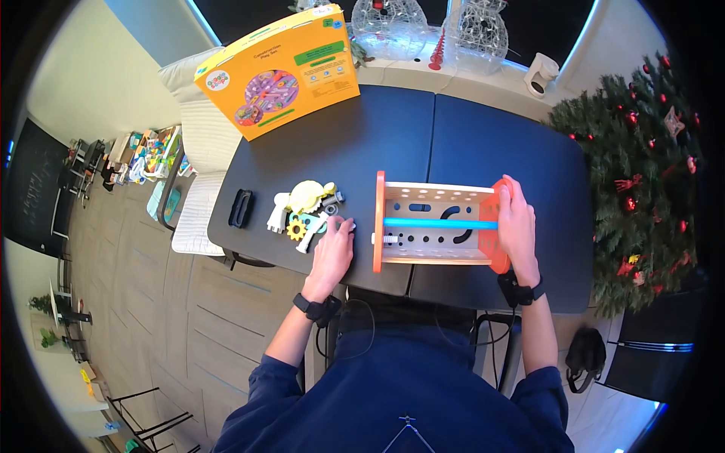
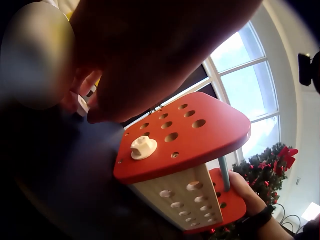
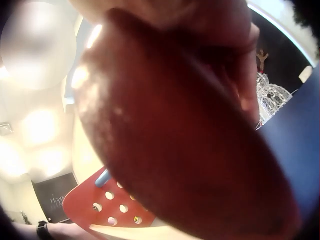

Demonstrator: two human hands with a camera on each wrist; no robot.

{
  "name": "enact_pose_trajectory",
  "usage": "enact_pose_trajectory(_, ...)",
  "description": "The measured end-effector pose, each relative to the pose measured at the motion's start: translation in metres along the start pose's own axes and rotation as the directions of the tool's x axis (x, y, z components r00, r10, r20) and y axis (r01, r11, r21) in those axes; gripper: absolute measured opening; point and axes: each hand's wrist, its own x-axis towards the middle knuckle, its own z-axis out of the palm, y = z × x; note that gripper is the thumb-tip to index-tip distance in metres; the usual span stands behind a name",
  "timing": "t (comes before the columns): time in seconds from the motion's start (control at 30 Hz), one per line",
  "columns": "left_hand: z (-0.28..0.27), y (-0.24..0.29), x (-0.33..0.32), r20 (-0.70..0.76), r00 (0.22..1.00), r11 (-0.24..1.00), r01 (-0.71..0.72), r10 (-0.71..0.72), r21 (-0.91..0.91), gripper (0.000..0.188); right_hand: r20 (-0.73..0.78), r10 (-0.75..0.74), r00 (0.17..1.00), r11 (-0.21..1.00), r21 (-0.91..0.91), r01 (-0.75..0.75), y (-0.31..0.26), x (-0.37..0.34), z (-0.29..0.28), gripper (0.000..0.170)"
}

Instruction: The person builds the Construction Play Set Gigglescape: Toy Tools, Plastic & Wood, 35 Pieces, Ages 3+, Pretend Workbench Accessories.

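Observation:
A toy toolbox [image 1: 430,194] with wooden sides full of holes, red end panels and a blue rod [image 1: 445,223] for a handle stands on the table. My right hand [image 1: 518,226] grips its right end panel [image 3: 190,150] from outside, fingers over the top edge. Through the left end panel [image 2: 200,117] goes a white bolt [image 2: 142,147], its threaded shank pointing inward. Left of the toolbox my left hand [image 1: 333,253] pinches a small white piece [image 2: 82,105] whose shape is mostly hidden by fingers. Close to that hand lie a yellow gear [image 1: 296,229] and a white bolt [image 1: 310,238].
Pale yellow pieces [image 1: 306,198] and grey bolts and nuts [image 1: 332,202] are heaped beside the left hand. A black tray [image 1: 241,208] sits near the table's left edge. At the back stands a yellow box [image 1: 279,72]. A decorated tree [image 1: 623,189] borders the table's right side.

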Motion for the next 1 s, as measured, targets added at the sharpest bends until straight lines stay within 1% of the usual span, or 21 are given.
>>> enact_pose_trajectory(0.03,-0.001,0.002,0.001,0.018,1.000,1.000,0.015,-0.015,0.001,0.031,0.012,0.008,1.000,1.000,-0.004,-0.008,-0.001,0.002,0.000,0.044)
enact_pose_trajectory(0.13,-0.005,0.010,-0.001,-0.007,1.000,0.999,-0.001,0.001,-0.036,0.023,0.043,0.024,0.999,1.000,-0.016,-0.023,-0.001,0.008,0.000,0.045)
enact_pose_trajectory(0.23,0.000,0.006,-0.002,-0.131,0.985,0.990,-0.120,0.109,-0.079,0.023,0.068,0.035,0.997,0.999,-0.035,-0.033,-0.001,0.014,0.002,0.044)
enact_pose_trajectory(0.33,-0.014,0.019,-0.007,-0.024,0.995,0.964,0.083,-0.092,-0.253,0.024,0.105,0.077,0.992,0.995,-0.077,-0.069,-0.002,0.024,0.003,0.044)
enact_pose_trajectory(0.4,-0.026,0.030,-0.012,0.034,0.985,0.934,0.171,-0.169,-0.313,0.024,0.138,0.111,0.984,0.989,-0.117,-0.095,0.000,0.029,0.006,0.044)
enact_pose_trajectory(0.43,-0.029,0.034,-0.016,0.062,0.976,0.915,0.216,-0.208,-0.341,0.025,0.132,0.087,0.987,0.992,-0.103,-0.073,0.003,0.031,0.007,0.045)
enact_pose_trajectory(0.47,-0.030,0.035,-0.018,0.058,0.976,0.909,0.216,-0.209,-0.357,0.023,0.127,0.063,0.990,0.995,-0.087,-0.052,0.007,0.033,0.008,0.046)
enact_pose_trajectory(0.5,-0.029,0.034,-0.021,0.014,0.984,0.902,0.171,-0.180,-0.395,0.022,0.122,0.042,0.992,0.997,-0.072,-0.034,0.010,0.032,0.010,0.047)
enact_pose_trajectory(0.57,-0.025,0.033,-0.026,-0.073,0.989,0.879,0.077,-0.125,-0.470,0.022,0.167,0.051,0.985,0.998,0.014,-0.054,0.008,0.028,0.005,0.046)
enact_pose_trajectory(0.6,-0.025,0.034,-0.030,-0.089,0.988,0.866,0.067,-0.128,-0.496,0.021,0.187,0.053,0.981,0.996,0.056,-0.065,0.007,0.026,0.001,0.046)
enact_pose_trajectory(0.63,-0.030,0.038,-0.033,-0.107,0.986,0.851,0.055,-0.129,-0.522,0.021,0.078,-0.058,0.995,0.998,0.031,0.056,0.005,0.020,-0.002,0.043)
enact_pose_trajectory(0.67,-0.035,0.042,-0.036,-0.123,0.983,0.835,0.045,-0.133,-0.548,0.022,-0.025,-0.173,0.985,0.985,-0.008,0.172,0.002,0.008,-0.004,0.041)
enact_pose_trajectory(0.7,-0.040,0.047,-0.037,-0.196,0.979,0.861,-0.049,-0.060,-0.506,0.021,-0.117,-0.287,0.951,0.958,-0.059,0.282,-0.002,-0.005,-0.007,0.039)
enact_pose_trajectory(0.77,-0.052,0.058,-0.043,-0.331,0.940,0.888,-0.225,0.089,-0.402,0.020,0.012,-0.393,0.919,0.919,0.013,0.393,-0.024,-0.027,-0.031,0.033)
enact_pose_trajectory(0.8,-0.056,0.067,-0.045,-0.311,0.948,0.862,-0.214,0.069,-0.459,0.023,0.071,-0.445,0.893,0.895,0.058,0.442,-0.035,-0.037,-0.040,0.030)
enact_pose_trajectory(0.83,-0.057,0.074,-0.045,-0.344,0.929,0.874,-0.278,0.138,-0.399,0.024,0.173,-0.433,0.885,0.898,0.171,0.406,-0.044,-0.048,-0.041,0.027)
enact_pose_trajectory(0.87,-0.056,0.080,-0.043,-0.368,0.905,0.878,-0.342,0.212,-0.336,0.025,0.317,-0.405,0.858,0.907,0.259,0.332,-0.057,-0.058,-0.041,0.026)
enact_pose_trajectory(0.9,-0.055,0.087,-0.041,-0.386,0.876,0.873,-0.407,0.289,-0.270,0.026,0.451,-0.379,0.808,0.911,0.333,0.242,-0.070,-0.067,-0.039,0.026)
enact_pose_trajectory(0.97,-0.046,0.100,-0.037,-0.395,0.842,0.851,-0.476,0.367,-0.224,0.027,0.564,-0.374,0.736,0.907,0.388,0.163,-0.083,-0.072,-0.028,0.027)
enact_pose_trajectory(1.0,-0.043,0.106,-0.034,-0.389,0.835,0.841,-0.495,0.390,-0.219,0.028,0.577,-0.388,0.719,0.901,0.400,0.165,-0.088,-0.072,-0.022,0.027)
